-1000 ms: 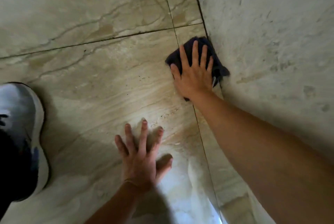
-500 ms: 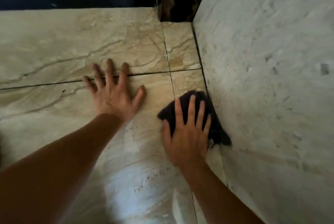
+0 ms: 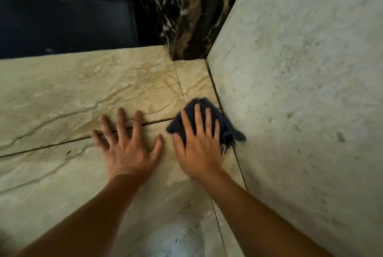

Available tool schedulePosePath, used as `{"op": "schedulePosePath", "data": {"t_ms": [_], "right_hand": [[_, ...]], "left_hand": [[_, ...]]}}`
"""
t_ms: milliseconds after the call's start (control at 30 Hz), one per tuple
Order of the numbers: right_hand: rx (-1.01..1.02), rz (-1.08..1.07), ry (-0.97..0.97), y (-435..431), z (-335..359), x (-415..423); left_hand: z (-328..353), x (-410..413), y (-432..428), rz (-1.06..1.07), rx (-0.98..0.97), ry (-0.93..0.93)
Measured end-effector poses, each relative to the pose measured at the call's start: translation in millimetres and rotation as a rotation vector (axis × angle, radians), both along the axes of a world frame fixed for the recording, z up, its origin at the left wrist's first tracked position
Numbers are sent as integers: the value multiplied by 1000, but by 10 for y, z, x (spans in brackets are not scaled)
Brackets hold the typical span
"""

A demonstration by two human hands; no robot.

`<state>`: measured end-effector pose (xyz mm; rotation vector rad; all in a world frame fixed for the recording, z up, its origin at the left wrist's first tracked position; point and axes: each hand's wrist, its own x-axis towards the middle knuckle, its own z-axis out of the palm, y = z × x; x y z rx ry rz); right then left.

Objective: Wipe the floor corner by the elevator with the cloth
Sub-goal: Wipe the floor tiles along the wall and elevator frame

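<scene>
A dark cloth [image 3: 228, 126] lies crumpled on the beige marble floor [image 3: 72, 95], right against the foot of the pale stone wall. My right hand [image 3: 199, 142] presses flat on top of it, fingers spread and pointing toward the floor corner [image 3: 192, 65], which lies a short way beyond the cloth. My left hand [image 3: 128, 144] rests flat on the bare floor just left of it, fingers apart across a tile joint, holding nothing.
The pale stone wall [image 3: 300, 90] fills the right side. A dark veined marble frame [image 3: 186, 18] stands behind the corner, with a dark recess [image 3: 62, 7] to its left. Thin tile joints cross the floor.
My left hand has moved from near my body up beside the cloth. My right hand has slid the cloth along the wall toward the corner. The view has tilted up; a shoe left the frame.
</scene>
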<state>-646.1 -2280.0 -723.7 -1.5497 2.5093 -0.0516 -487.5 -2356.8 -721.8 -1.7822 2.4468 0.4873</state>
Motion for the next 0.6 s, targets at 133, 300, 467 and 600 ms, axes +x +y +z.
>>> {"op": "schedulePosePath", "data": {"t_ms": [133, 300, 467, 600], "right_hand": [[22, -27, -23, 203, 20, 156], [51, 9, -15, -666, 34, -276], [34, -93, 30, -1297, -78, -443], [60, -70, 31, -1309, -60, -475]], "left_hand": [[99, -22, -12, -3, 75, -17], [126, -46, -28, -1, 111, -75], [13, -46, -53, 2, 51, -24], [-4, -48, -58, 0, 26, -2]]}}
